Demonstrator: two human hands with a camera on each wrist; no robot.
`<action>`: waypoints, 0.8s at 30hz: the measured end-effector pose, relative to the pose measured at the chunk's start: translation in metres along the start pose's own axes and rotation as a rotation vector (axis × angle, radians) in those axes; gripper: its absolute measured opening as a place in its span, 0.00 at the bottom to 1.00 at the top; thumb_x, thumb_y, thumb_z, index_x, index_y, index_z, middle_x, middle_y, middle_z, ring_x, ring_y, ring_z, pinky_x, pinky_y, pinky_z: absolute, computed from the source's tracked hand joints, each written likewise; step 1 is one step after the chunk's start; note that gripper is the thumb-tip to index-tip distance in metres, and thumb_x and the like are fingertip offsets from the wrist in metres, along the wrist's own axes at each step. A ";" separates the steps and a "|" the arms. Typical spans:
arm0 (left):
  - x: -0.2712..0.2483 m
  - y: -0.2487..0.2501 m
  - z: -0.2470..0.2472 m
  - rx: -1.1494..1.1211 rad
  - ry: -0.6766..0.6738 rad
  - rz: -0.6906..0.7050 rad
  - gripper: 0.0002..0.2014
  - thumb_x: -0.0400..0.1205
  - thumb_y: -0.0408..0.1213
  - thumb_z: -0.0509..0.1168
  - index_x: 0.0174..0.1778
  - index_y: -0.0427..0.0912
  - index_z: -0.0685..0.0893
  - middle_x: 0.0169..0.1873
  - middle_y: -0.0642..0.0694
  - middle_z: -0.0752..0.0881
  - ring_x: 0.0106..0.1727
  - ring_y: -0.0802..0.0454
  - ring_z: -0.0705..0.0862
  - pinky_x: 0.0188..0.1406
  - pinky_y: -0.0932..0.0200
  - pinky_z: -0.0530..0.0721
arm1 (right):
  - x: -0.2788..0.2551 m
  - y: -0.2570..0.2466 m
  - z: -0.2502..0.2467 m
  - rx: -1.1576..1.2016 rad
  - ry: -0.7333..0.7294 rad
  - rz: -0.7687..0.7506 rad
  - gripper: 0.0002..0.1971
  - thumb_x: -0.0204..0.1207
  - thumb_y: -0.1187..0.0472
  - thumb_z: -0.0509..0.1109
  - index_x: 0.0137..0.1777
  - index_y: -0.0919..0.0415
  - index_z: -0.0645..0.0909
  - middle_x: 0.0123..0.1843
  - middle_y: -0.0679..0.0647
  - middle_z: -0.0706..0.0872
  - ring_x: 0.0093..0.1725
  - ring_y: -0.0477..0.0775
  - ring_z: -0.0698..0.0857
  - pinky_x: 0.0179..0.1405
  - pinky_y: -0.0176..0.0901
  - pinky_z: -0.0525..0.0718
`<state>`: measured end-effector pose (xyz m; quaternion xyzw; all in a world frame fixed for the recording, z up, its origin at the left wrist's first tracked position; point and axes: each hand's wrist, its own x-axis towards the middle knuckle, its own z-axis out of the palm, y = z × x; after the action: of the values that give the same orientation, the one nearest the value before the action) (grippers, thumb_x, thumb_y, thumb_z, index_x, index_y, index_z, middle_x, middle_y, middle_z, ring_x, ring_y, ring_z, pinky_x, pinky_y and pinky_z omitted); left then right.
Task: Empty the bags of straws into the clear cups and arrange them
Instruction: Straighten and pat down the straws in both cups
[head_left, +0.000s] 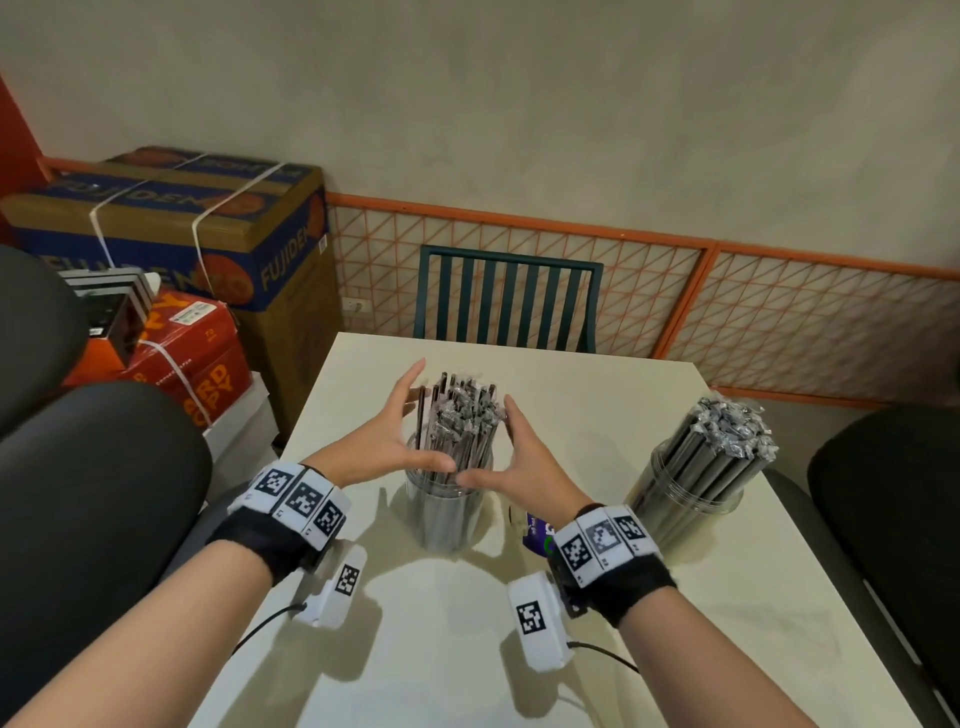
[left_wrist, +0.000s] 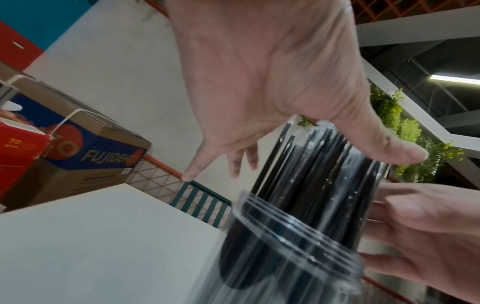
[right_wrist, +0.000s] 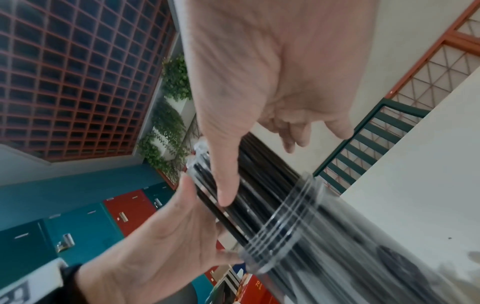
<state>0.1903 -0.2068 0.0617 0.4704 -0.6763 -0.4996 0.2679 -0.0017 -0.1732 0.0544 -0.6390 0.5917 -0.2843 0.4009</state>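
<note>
A clear cup (head_left: 447, 514) stands mid-table, packed with upright black wrapped straws (head_left: 462, 415). My left hand (head_left: 402, 423) and right hand (head_left: 519, 452) flank the bundle above the rim, fingers straight, thumbs nearly meeting at the front. In the left wrist view the left hand (left_wrist: 272, 82) lays its thumb against the straws (left_wrist: 311, 164) above the cup (left_wrist: 285, 236). In the right wrist view the right hand (right_wrist: 259, 82) presses its thumb on the straws (right_wrist: 259, 174). A second clear cup (head_left: 691, 499), full of straws (head_left: 727, 431), stands to the right.
A purple packet (head_left: 535, 535) lies partly hidden under my right wrist. The white table (head_left: 467, 649) has a green slatted chair (head_left: 509, 296) at its far edge, dark chairs on both sides, and stacked cardboard boxes (head_left: 208, 228) at the left.
</note>
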 end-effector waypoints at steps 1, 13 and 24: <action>-0.001 -0.004 -0.003 0.029 -0.009 -0.018 0.69 0.49 0.62 0.79 0.80 0.62 0.40 0.82 0.48 0.52 0.82 0.51 0.55 0.79 0.50 0.57 | -0.002 0.003 -0.002 -0.004 -0.014 0.016 0.59 0.63 0.53 0.82 0.83 0.55 0.41 0.85 0.48 0.55 0.83 0.49 0.57 0.79 0.44 0.58; 0.030 0.015 0.006 0.002 -0.160 0.041 0.35 0.69 0.31 0.76 0.69 0.49 0.67 0.57 0.58 0.81 0.59 0.65 0.80 0.61 0.71 0.79 | 0.007 -0.012 0.032 0.127 0.155 -0.026 0.44 0.69 0.62 0.77 0.81 0.57 0.55 0.72 0.54 0.77 0.72 0.53 0.76 0.67 0.40 0.76; 0.009 0.022 -0.023 0.171 -0.198 0.054 0.38 0.69 0.39 0.77 0.73 0.55 0.67 0.65 0.59 0.79 0.66 0.64 0.77 0.67 0.62 0.74 | 0.021 -0.018 -0.029 -0.132 -0.235 0.008 0.53 0.64 0.52 0.81 0.83 0.52 0.51 0.80 0.51 0.68 0.79 0.53 0.67 0.79 0.54 0.65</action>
<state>0.1974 -0.2233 0.0889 0.4218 -0.7519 -0.4766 0.1720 -0.0133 -0.1995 0.0822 -0.6904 0.5609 -0.1664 0.4255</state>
